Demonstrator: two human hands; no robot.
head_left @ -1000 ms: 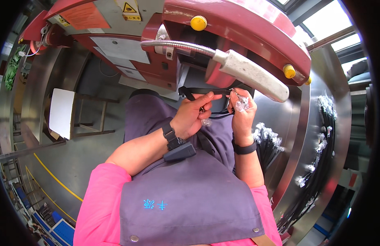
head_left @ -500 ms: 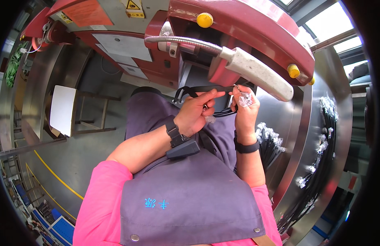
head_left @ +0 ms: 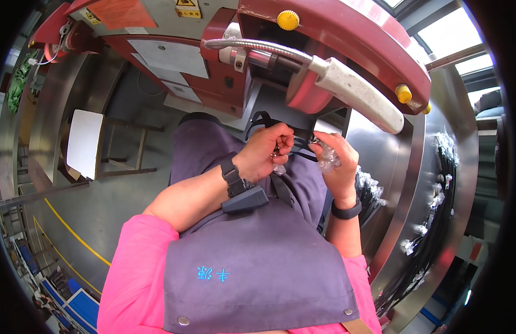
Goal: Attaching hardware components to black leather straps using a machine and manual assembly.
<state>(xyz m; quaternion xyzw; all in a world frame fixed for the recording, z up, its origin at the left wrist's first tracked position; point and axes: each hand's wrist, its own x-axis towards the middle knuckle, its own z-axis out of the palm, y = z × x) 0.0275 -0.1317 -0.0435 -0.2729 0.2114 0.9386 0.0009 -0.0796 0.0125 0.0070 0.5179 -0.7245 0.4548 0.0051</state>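
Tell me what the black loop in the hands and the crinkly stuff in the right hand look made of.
The black loop, pinched by the left hand, looks like thin matte cord or sheathed wire: it bends in slack curves. The crinkly stuff in the right hand seems clear glossy plastic film: see-through, creased, with bright glints.

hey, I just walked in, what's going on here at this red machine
A person in a pink shirt and grey apron sits at a red machine. Their left hand pinches a thin black cable that loops up in front of the machine, while the right hand holds a small clear plastic bag close beside it. Both hands meet just below the machine's white-tipped lamp arm. More black cables lie on the metal table to the right.
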